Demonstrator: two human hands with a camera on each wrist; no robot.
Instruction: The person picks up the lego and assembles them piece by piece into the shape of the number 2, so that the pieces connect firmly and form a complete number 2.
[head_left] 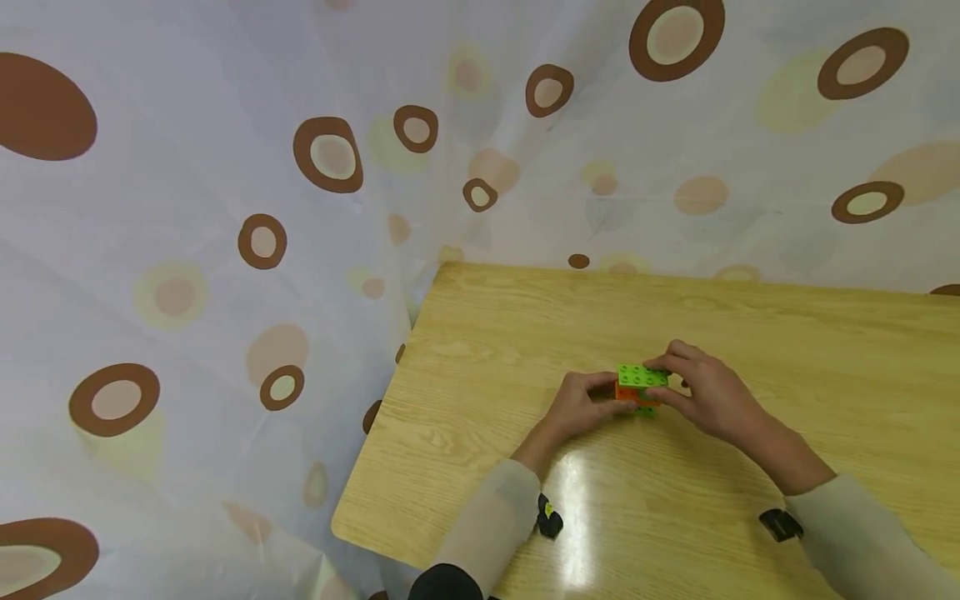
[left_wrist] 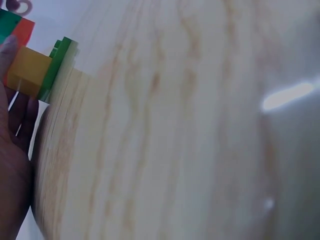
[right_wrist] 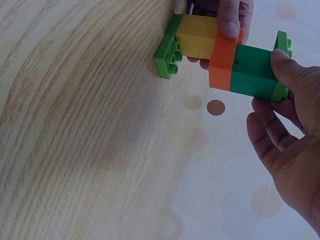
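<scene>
A stack of toy building bricks stands on the table between both hands. In the right wrist view it runs from a light green base plate (right_wrist: 167, 52) through a yellow brick (right_wrist: 197, 36), an orange brick (right_wrist: 221, 70) and a dark green brick (right_wrist: 252, 72) to a light green top plate (right_wrist: 282, 44). My left hand (head_left: 581, 407) grips the stack around the orange and yellow bricks. With thumb and fingers, my right hand (head_left: 712, 392) pinches the top plate, which sits against the dark green brick. The left wrist view catches only part of the stack.
The wooden table (head_left: 465, 433) has its left edge beside the left forearm. A patterned sheet (head_left: 195, 250) hangs along the left and back sides of the table. Black wrist devices (head_left: 782, 525) sit at both sleeves.
</scene>
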